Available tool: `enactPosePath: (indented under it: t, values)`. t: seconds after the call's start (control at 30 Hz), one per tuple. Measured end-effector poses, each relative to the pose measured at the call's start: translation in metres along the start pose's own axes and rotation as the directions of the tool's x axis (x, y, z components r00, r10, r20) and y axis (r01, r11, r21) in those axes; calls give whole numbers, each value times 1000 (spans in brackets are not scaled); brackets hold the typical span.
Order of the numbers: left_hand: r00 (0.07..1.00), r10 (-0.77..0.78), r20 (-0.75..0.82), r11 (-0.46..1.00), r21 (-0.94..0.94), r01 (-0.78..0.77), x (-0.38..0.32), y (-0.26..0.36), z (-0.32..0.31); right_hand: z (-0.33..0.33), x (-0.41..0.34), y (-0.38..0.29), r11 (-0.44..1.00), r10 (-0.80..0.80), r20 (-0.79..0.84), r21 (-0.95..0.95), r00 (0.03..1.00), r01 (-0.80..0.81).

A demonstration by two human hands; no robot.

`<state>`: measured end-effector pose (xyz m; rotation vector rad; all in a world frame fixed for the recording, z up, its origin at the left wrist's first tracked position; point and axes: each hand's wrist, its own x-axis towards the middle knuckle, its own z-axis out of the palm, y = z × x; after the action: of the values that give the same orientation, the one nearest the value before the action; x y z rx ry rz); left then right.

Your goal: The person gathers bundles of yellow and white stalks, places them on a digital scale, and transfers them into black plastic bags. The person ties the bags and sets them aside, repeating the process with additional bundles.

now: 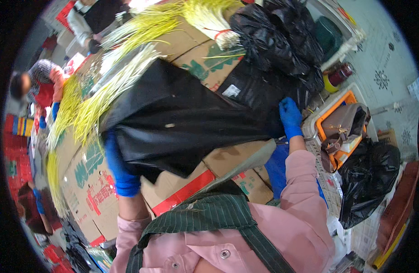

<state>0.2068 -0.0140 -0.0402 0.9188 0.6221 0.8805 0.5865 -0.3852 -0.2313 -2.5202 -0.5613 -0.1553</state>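
Note:
A black plastic sheet or bag (182,112) stretches between my hands above a cardboard-covered table (83,191). My left hand (120,167), in a blue glove, grips its left edge; the fingers are partly hidden behind the plastic. At the right end my right hand (290,114), also blue-gloved, is closed in a fist on the black plastic. Small pale scraps cling to the sheet. Just beyond its left side lie loose yellow chives (107,92) with white stems. Behind the sheet rests a chive bundle (213,24) tied with a red band.
Bulging black plastic bags (277,37) stand at the far right. A crate (318,123) with a brown handbag (342,123) sits right of my right hand, near a red-topped bottle (340,75). Along the left side, a co-worker (42,82) leans over chives; other people are nearby.

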Motion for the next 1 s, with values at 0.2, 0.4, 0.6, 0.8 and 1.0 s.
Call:
enactPosePath:
  t: [0.2, 0.4, 0.6, 0.8, 1.0]
  values:
    - [964, 22, -265, 997, -61, -40, -32, 75, -105, -27, -5, -128, 873, 38, 299, 454, 953, -178]
    - [961, 38, -274, 988, -136, -78, -83, 55, -236, 53, -153, -321, 204, -413, 844, 451, 342, -869]
    - [596, 520, -612, 567, 769, 295, -158, 89, -300, 77, -185, -424, 45, -571, 811, 188, 130, -981]
    - [999, 40, -32, 950, 312, -28, -153, 44, -193, 66, -263, -509, 300, -627, 779, 248, 6, -921]
    - [714, 455, -532, 707, 704, 74, -144, 101, -348, 32, -153, -488, -240, -650, 639, 341, 411, -909]
